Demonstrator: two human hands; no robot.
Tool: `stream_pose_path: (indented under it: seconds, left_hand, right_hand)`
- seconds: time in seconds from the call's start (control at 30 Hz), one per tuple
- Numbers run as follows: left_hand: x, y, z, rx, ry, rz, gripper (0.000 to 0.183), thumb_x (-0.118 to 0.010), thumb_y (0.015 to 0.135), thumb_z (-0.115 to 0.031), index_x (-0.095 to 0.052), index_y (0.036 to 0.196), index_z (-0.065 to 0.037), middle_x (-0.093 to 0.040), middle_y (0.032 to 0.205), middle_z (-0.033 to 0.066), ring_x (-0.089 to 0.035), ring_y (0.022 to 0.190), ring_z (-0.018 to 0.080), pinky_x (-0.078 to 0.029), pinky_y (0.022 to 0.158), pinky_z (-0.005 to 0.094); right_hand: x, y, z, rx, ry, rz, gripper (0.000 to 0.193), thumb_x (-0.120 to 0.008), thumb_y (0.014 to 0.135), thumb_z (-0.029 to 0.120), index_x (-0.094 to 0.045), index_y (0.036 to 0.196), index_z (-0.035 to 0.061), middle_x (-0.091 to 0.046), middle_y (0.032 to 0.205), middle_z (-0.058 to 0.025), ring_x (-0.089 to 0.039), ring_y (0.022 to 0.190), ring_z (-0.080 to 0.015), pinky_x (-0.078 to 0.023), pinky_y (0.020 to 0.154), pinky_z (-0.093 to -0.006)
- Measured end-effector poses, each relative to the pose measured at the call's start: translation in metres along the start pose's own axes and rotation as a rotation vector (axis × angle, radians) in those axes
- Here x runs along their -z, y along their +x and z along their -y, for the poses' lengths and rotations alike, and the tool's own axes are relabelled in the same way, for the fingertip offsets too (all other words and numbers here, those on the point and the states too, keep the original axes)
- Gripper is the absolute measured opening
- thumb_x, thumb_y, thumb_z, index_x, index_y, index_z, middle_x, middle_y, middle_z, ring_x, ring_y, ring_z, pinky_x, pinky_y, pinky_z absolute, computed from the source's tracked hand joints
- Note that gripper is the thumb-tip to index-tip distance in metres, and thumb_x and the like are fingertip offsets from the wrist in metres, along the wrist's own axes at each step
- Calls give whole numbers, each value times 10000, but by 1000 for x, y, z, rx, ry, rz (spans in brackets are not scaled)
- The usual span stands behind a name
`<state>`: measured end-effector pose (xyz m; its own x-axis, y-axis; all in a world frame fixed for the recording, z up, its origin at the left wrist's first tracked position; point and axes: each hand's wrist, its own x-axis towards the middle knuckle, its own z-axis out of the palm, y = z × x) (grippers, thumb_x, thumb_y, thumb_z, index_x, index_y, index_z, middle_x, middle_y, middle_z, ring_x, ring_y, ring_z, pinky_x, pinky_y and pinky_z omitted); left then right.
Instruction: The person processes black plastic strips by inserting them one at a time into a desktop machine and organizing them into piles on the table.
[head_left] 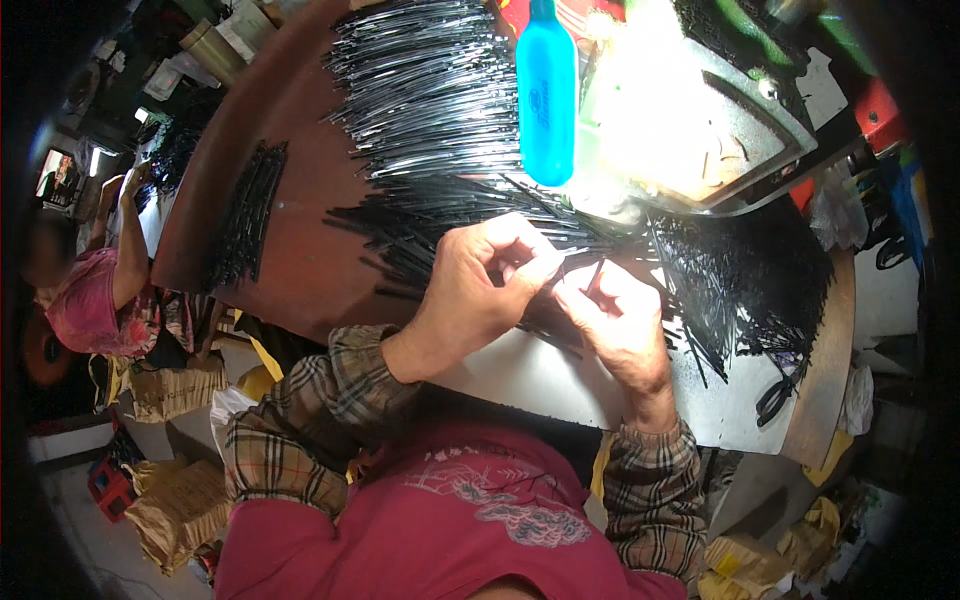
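Observation:
Close together over the worktable, my two hands both have their fingers pinched. My left hand [478, 285] is closed at the thumb and forefinger; whatever lies between them is too small to make out. From the fingers of my right hand [625, 325] sticks up a thin black strip [597, 274]. Around and behind both hands spreads a loose pile of thin black strips [400, 235]. Farther back, a thick stack of shiny black strips [425, 90] lies in rows. Another heap of black strips [740, 270] sits to the right of my right hand.
A blue bottle [548, 110] stands behind my hands, beside a brightly lit metal machine [760, 120]. Black-handled scissors [774, 400] lie near the table's right edge. A small bundle of strips [250, 215] rests at left. Another person [100, 290] works at far left, near cardboard boxes [178, 390].

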<state>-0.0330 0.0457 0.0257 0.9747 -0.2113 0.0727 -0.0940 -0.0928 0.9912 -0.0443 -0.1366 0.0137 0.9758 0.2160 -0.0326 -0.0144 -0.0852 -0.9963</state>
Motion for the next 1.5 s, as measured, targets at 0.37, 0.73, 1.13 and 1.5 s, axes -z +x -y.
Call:
stream_pose_path:
  seconds: [0.37,0.73,1.13,1.5]
  left_hand:
    - [49,81,45,-109,733,-231,137,-631,701,-32,-609,830,-72,-628,851,113,-614,808,320,-498,720,408]
    - [54,84,52,-434,775,-136,195,-605,674,-6,-570,865,-27,-548,807,136,-568,782,343,-484,676,433]
    - [68,89,39,-900,914,48,290,-599,603,4,-568,891,-18,-538,776,133,-532,729,317,-453,624,427]
    - [67,66,13,-559,747,-59,115,-601,784,-7,-654,886,-7,-661,842,120,-626,740,289,-496,674,353]
  right_hand:
    - [21,22,-7,-86,100,17,143,-644,872,101,-648,984,13,-631,695,-25,-473,478,-10,-367,410,-163]
    - [21,22,-6,-116,-8,-21,128,-644,875,118,-649,960,22,-632,673,-10,-469,470,-2,-363,407,-162]
    - [21,20,-10,-112,23,-11,111,-630,879,115,-652,951,33,-630,675,0,-472,487,3,-363,421,-160]
    - [18,20,-10,-92,9,-74,135,-603,890,98,-666,975,14,-602,666,4,-431,469,1,-318,407,-157]
